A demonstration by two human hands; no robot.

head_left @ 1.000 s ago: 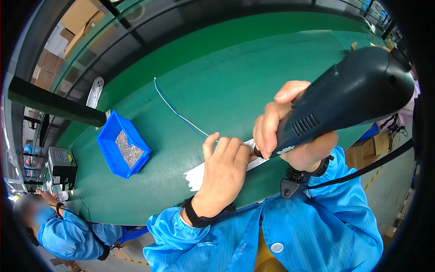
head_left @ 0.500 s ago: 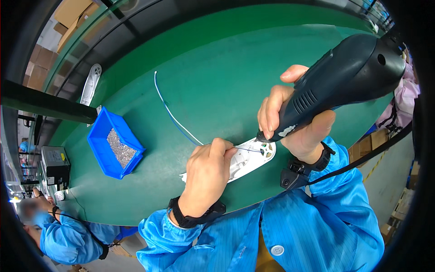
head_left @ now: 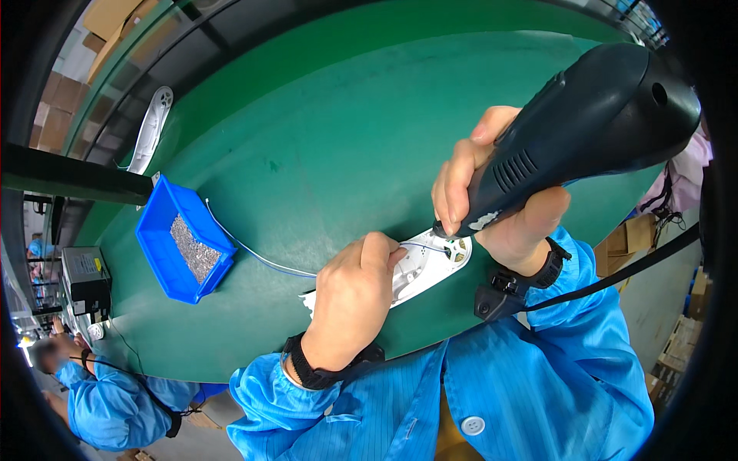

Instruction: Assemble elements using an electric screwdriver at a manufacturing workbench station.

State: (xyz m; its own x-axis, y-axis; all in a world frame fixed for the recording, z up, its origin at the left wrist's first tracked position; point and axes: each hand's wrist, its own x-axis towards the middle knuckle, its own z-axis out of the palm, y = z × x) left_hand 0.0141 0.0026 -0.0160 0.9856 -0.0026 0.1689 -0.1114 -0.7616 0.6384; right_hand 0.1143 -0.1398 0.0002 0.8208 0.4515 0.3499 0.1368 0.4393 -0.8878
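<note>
A long white plastic housing (head_left: 432, 278) lies slantwise on the green bench, its rounded right end holding metal-coloured parts. My left hand (head_left: 352, 288) rests over its left part, thumb and forefinger pinching thin blue and white wires (head_left: 265, 261). One stretch of wire runs from the pinch to the rounded end; the loose tail curves away left over the bench. Wrapped in my right hand (head_left: 530, 230) is a black electric screwdriver (head_left: 573, 127), tilted with its nose down at the housing's rounded end. My fingers and the tool's nose hide the exact contact point.
To the left stands a blue bin (head_left: 156, 244) with many small metal screws (head_left: 194, 250). Behind it lies another white housing (head_left: 154, 127) near a dark post (head_left: 77, 173). A black box (head_left: 84, 278) and a co-worker's blue sleeve (head_left: 115, 415) are at far left.
The loose wire tail has swung down and left, toward the blue bin. The wire stretch by the rounded end now bows upward. Both hands keep their grips, almost in place.
</note>
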